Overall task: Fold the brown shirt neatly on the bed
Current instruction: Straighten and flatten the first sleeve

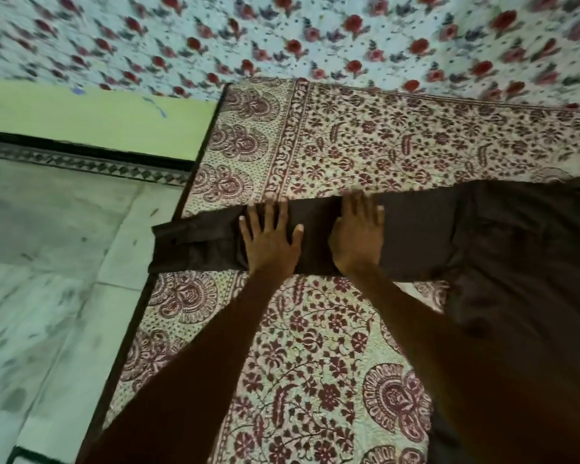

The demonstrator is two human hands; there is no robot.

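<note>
The brown shirt point(523, 249) lies spread on the bed at the right, its body running off the right edge of the view. One long sleeve point(195, 241) stretches left across the patterned bedcover, with its cuff hanging past the bed's left edge. My left hand point(270, 241) lies flat on the sleeve with fingers spread. My right hand point(359, 236) presses flat on the sleeve just to the right, closer to the shoulder. Neither hand grips the cloth.
The bed carries a cream bedcover with maroon floral print point(315, 363) and a dark border along its left edge point(128, 346). A white sheet with red roses point(315, 38) lies beyond it. At the left are marble floor tiles point(47, 279) and a green wall point(98, 118).
</note>
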